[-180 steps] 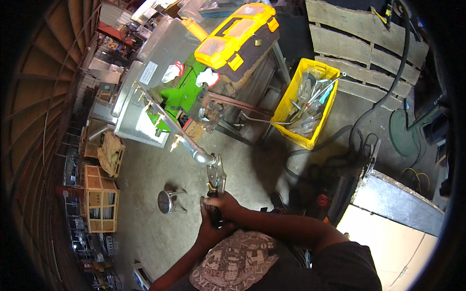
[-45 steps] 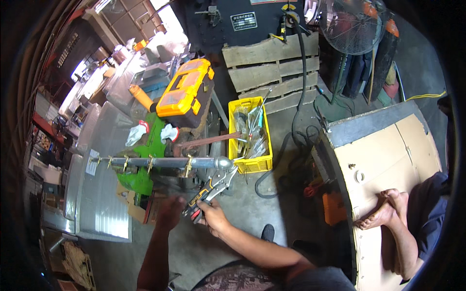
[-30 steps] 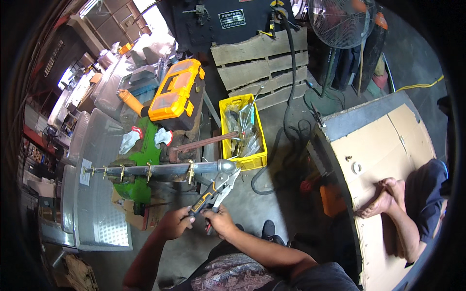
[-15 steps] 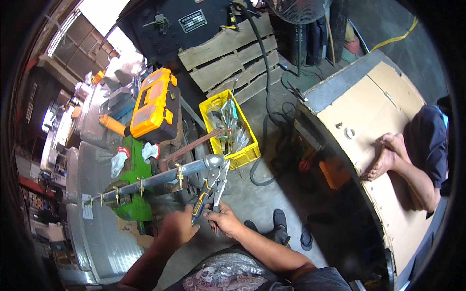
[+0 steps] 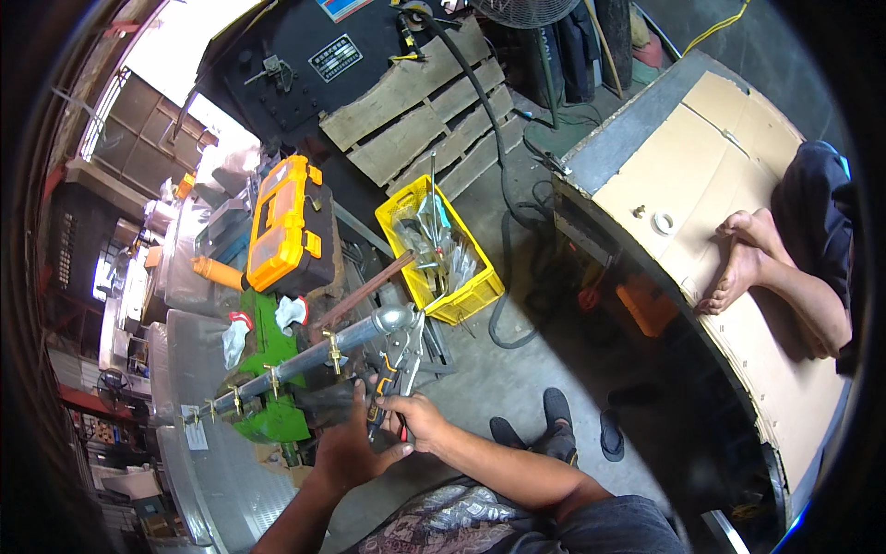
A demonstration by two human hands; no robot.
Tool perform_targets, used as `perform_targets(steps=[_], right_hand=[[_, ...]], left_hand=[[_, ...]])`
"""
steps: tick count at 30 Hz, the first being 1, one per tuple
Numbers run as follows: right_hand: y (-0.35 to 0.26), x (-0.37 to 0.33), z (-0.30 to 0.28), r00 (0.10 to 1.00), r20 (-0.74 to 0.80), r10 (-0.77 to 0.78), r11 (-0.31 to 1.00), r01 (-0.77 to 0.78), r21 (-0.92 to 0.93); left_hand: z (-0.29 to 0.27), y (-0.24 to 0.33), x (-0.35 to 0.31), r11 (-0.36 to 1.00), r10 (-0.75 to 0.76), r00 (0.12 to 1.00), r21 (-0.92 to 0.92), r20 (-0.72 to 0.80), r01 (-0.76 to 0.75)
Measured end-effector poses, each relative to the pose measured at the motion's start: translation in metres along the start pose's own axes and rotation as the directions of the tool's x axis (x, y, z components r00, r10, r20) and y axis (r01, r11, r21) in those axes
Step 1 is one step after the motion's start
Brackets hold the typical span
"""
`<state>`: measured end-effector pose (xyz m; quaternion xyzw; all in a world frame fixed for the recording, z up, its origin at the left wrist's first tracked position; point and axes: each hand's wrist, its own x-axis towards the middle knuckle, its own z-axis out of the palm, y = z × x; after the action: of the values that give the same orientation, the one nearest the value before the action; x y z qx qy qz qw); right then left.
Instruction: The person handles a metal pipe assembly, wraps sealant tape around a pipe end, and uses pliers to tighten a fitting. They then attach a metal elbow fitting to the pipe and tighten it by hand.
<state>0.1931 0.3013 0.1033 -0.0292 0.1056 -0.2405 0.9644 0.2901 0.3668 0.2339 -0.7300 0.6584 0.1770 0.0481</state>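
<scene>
At the end of a grey metal pipe point(image 5: 305, 358) is a rounded cap point(image 5: 395, 319). Locking pliers point(image 5: 391, 369) with black-and-orange grips have their jaws against or beside this cap; whether they bite cannot be made out. My right hand point(image 5: 421, 420) is wrapped around the plier handles, which lie close together. My left hand point(image 5: 351, 445) is open just left of the handles, thumb stretched out below them. Small brass valves point(image 5: 332, 353) stand in a row along the pipe. Under the pipe is a green vise-like metal body point(image 5: 272, 420).
A yellow crate point(image 5: 471, 300) of tools and parts stands beyond the pipe. An orange-and-black toolbox point(image 5: 286, 222) and white gloves point(image 5: 237, 340) lie left. At right, a person's bare feet point(image 5: 738, 263) rest on a cardboard-covered table point(image 5: 664, 175). A black hose point(image 5: 503, 166) crosses the floor.
The plier handles have come together, with my right hand now around them. My left hand has let go of its handle and opened. The whole view has shifted slightly.
</scene>
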Motion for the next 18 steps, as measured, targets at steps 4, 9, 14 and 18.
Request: perform_targets(steps=[4,9,14,18], right_hand=[[-0.003,-0.001,0.013,0.996,-0.078,-0.054,0.995,0.047,-0.09],[0.016,0.019,0.012,0.983,-0.137,-0.122,0.991,0.114,-0.066],[0.02,0.017,-0.003,0.981,0.194,-0.02,0.96,-0.035,0.279],[0.032,0.023,-0.008,0.978,0.204,0.031,0.961,-0.086,0.263]], left_hand=[[0.005,-0.004,-0.001,0.998,0.011,0.999,0.064,-0.048,-0.008],[0.004,-0.008,0.001,0.997,-0.083,0.996,-0.005,-0.024,0.083],[-0.035,-0.036,0.02,0.957,-0.191,0.957,-0.259,-0.216,0.133],[-0.05,-0.051,0.082,0.958,0.054,0.592,-0.126,-0.804,-0.259]])
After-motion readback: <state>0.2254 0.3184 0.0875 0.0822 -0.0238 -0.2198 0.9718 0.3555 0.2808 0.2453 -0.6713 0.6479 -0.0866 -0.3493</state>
